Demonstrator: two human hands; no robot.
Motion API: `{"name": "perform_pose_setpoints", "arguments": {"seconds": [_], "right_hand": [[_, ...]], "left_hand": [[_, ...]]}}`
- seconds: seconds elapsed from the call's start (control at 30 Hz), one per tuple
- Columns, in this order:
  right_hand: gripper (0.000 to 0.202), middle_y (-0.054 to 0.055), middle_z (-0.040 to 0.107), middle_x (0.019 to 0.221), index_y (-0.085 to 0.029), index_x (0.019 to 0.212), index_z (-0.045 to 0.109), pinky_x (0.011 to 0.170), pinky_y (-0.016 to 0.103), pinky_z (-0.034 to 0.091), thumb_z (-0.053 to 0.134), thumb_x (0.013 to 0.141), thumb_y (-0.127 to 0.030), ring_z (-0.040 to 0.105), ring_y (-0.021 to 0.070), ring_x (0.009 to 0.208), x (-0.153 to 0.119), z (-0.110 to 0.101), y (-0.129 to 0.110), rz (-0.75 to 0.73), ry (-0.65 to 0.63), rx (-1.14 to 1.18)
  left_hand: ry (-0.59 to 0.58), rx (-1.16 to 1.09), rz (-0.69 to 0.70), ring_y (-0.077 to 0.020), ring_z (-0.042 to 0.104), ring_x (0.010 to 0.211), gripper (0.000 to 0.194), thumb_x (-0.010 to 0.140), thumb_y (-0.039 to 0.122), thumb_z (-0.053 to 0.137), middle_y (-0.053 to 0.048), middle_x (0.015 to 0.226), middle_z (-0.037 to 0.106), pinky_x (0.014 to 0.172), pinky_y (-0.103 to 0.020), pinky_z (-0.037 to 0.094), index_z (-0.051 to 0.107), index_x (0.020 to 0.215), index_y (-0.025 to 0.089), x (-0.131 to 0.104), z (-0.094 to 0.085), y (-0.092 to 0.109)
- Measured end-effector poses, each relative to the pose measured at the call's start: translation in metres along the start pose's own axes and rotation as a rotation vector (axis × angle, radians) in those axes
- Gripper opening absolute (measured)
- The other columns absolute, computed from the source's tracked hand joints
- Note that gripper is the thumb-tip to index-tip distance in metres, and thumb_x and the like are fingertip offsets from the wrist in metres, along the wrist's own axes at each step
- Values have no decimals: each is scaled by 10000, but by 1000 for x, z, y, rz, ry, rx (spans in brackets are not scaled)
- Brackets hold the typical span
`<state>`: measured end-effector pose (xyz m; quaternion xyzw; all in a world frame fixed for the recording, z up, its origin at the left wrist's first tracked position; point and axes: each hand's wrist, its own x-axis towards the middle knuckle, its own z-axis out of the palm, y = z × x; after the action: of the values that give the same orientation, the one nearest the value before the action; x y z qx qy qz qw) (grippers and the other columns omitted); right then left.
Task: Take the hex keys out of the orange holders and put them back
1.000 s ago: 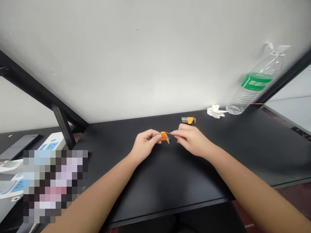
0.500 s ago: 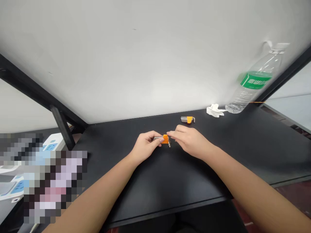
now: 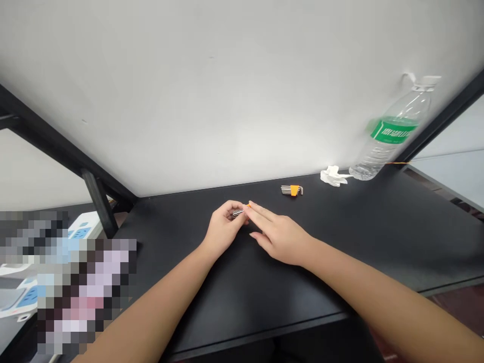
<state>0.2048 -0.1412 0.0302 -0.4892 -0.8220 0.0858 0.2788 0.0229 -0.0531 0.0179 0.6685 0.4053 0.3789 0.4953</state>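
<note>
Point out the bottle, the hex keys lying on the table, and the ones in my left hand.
Bottle (image 3: pixel 394 132), head view: green label.
Lying hex keys (image 3: pixel 294 190), head view: orange holder.
Held hex keys (image 3: pixel 238 212), head view: metal shafts.

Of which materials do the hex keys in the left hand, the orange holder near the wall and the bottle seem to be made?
Hex keys: silvery, shiny metal, probably steel, by the bright streaks along their shafts.
Orange holder: likely plastic, by its even, opaque colour; finish unclear at this size.
Bottle: apparently clear, glossy plastic, by its see-through, ribbed walls.
</note>
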Motion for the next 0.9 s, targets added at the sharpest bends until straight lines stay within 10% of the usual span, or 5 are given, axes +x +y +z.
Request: {"name": "perform_pose_setpoints", "arguments": {"seconds": [0.2, 0.43, 0.9], "right_hand": [[270, 97, 735, 1052, -173, 1144, 729, 841, 402, 563, 539, 962, -233, 692, 227, 855, 1, -36, 67, 362, 276, -75], [548, 164, 574, 1445, -164, 1408, 578, 1086, 511, 447, 641, 867, -227, 520, 352, 1335, -5, -34, 141, 578, 129, -117], [291, 20, 673, 952, -202, 1084, 682, 797, 320, 517, 682, 793, -204, 633, 165, 831, 10, -5, 80, 462, 7, 348]], "left_hand": [[-34, 221, -67, -190, 707, 788, 297, 834, 456, 736, -57, 924, 769, 744, -315, 560, 708, 982, 200, 3, -8, -6], [20, 569, -21, -230, 693, 849, 204, 844, 398, 689, -56, 945, 761, 766, -338, 537, 736, 932, 220, 17, -29, -15], [-30, 968, 271, -318, 596, 1070, 220, 919, 311, 617, -97, 1177, 697, 872, -440, 471, 723, 1103, 253, 15, -28, -18]]}}
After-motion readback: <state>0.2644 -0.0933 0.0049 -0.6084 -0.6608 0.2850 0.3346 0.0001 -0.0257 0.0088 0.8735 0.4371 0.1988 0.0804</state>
